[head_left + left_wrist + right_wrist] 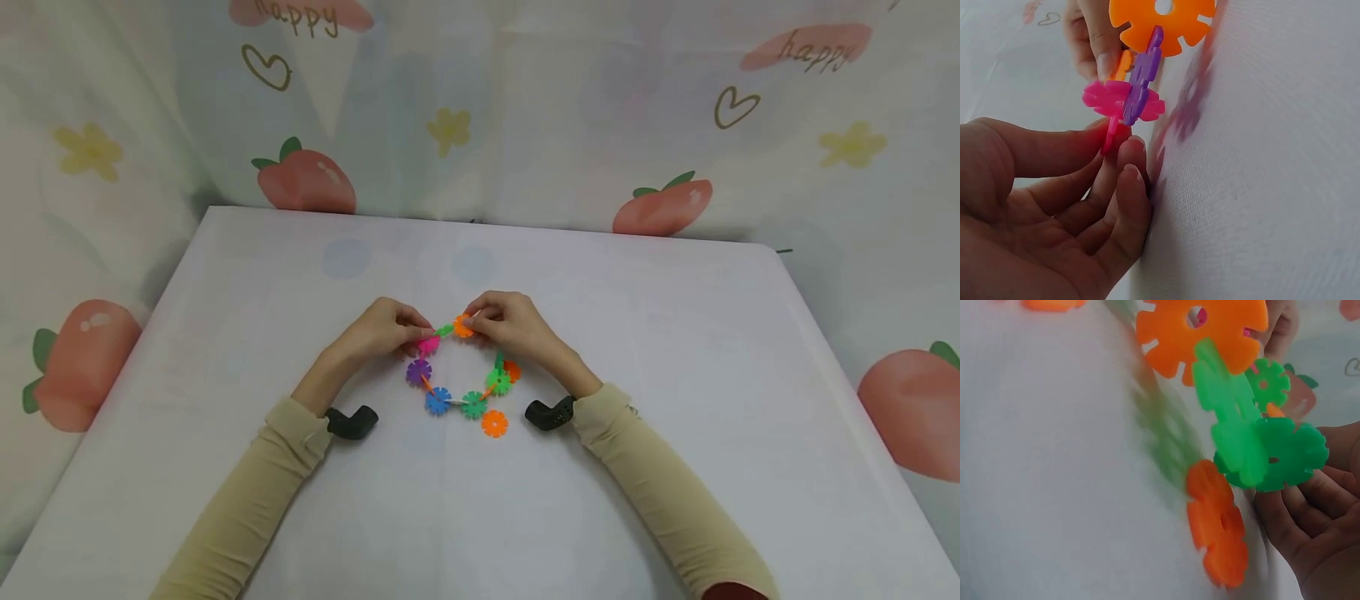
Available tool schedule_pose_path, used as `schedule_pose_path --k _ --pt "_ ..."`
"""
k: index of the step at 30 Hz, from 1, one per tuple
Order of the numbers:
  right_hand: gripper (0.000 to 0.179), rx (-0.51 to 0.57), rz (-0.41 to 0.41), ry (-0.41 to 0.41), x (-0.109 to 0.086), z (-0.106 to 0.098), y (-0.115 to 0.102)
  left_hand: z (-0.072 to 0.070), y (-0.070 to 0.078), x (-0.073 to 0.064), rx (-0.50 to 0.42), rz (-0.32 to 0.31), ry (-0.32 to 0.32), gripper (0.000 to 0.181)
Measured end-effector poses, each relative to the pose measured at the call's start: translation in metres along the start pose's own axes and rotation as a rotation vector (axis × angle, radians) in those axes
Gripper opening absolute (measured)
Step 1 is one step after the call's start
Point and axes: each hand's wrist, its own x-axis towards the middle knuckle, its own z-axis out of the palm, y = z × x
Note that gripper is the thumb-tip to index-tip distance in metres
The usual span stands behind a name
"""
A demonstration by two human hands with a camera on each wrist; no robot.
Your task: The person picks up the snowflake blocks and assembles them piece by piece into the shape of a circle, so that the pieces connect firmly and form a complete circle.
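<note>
A chain of slotted plastic snowflake discs, joined edge to edge, curves into a ring between the hands in the head view. It includes a purple disc [418, 372], a blue disc [438, 402] and a green disc [473, 405]. My left hand [386, 325] pinches a pink disc [1110, 134] between thumb and fingertips at the ring's upper left. At the top, my right hand [513, 321] pinches an orange disc [462, 326], beside a light green disc [445, 331]. In the right wrist view, a dark green disc [1294, 453] overlaps the right fingers.
One loose orange disc [494, 423] lies just below the ring, and another orange disc [512, 371] sits at its right side. Black wrist devices [352, 422] show at both cuffs. A patterned curtain [525, 125] hangs behind the white table [637, 333].
</note>
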Motion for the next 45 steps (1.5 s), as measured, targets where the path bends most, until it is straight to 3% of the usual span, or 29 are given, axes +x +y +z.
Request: schedule_pose_path --k 12,20,28,34,40,45 --pt "0.016 0.066 0.032 0.002 0.000 0.004 -0.003 0.002 -0.001 0.001 -0.030 0.029 -0.001 0.021" --pt "0.010 0.117 0.024 -0.037 0.002 0.005 -0.001 0.006 -0.004 0.002 0.012 0.066 0.004 0.018" --pt "0.009 0.159 0.014 -0.043 0.002 0.008 -0.001 0.011 -0.005 0.002 0.033 0.095 0.042 0.017" --pt "0.011 0.174 0.016 -0.033 0.001 0.009 -0.002 0.014 0.000 0.001 0.043 0.077 0.062 0.018" --pt "0.018 0.097 0.026 -0.050 0.000 0.005 -0.002 0.012 0.001 -0.001 0.093 0.060 0.022 0.022" --pt "0.020 -0.028 0.018 -0.002 -0.009 -0.006 0.000 0.006 0.001 -0.003 0.109 0.057 0.017 0.024"
